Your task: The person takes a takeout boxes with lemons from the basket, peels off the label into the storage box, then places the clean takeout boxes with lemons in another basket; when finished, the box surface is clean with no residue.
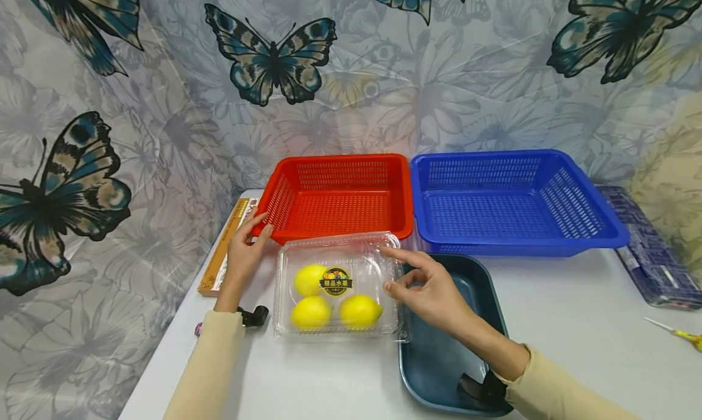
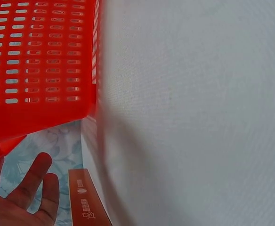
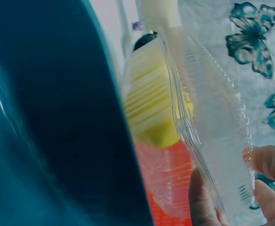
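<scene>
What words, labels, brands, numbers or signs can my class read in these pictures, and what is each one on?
"精品水果": on the sticker on the clear box.
Smaller print below it, same sticker: too small to read.
White writing on the orange box in the left wrist view: too blurred to read.
No readable numbers.

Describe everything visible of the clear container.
The clear container looks like thin plastic, with a ribbed base and an apparently closed lid. A dark, round printed label sits on top; three yellow lemons show inside. In the head view it appears in front of the red basket and overlaps the dark tray. The right hand's grip holds its right end; whether the base rests on the table is unclear.
</scene>
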The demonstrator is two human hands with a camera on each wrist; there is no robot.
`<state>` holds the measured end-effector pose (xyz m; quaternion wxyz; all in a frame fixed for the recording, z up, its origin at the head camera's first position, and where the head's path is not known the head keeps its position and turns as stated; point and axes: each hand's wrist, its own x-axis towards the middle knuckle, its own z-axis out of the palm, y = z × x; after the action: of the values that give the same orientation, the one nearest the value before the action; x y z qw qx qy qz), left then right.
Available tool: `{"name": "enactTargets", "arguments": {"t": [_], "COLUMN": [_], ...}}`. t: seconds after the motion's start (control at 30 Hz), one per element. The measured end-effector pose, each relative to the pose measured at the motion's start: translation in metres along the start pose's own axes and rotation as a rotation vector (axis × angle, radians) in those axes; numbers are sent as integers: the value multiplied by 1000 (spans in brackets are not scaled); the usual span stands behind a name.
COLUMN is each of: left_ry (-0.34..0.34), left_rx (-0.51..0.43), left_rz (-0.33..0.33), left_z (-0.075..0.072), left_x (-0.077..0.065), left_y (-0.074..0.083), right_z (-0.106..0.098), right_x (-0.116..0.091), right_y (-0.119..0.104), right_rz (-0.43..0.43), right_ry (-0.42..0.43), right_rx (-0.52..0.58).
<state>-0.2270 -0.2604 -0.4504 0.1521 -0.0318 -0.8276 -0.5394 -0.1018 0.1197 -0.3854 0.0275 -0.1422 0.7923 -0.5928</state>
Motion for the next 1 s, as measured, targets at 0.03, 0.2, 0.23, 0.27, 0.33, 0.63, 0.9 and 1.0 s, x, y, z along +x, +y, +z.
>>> {"name": "enactTargets", "arguments": {"t": [0.03,0.2,0.23,0.27,0.33,0.63,0.9,1.0], "left_ry": [-6,-39,-43,-49,-64,-113,-121,-130], "left_rx": [-8,-5,4,10,14,41,26,31], "left_rz": [2,-6,-7,-9,-9,11,10,4], "left_z": [0,-3,-3,-4,-5,-12,-14,-14], "left_x": [0,-1,-1,-1,-2,-9,-9,-8], "left_y": [0,0,0,1,6,39,39,39], "right_z": [2,13,14,15,17,20,27,29], "right_x": [1,4,5,5,6,15,22,24], "right_y": [2,10,12,13,14,15,21,23], "right_rz": [2,14,18,28,46,50,45,39], "right_ry": [0,-3,-3,-5,-14,-28,-26,-31], "right_rx": [-3,-19,-22,-23,-24,-118,-250,-295]}}
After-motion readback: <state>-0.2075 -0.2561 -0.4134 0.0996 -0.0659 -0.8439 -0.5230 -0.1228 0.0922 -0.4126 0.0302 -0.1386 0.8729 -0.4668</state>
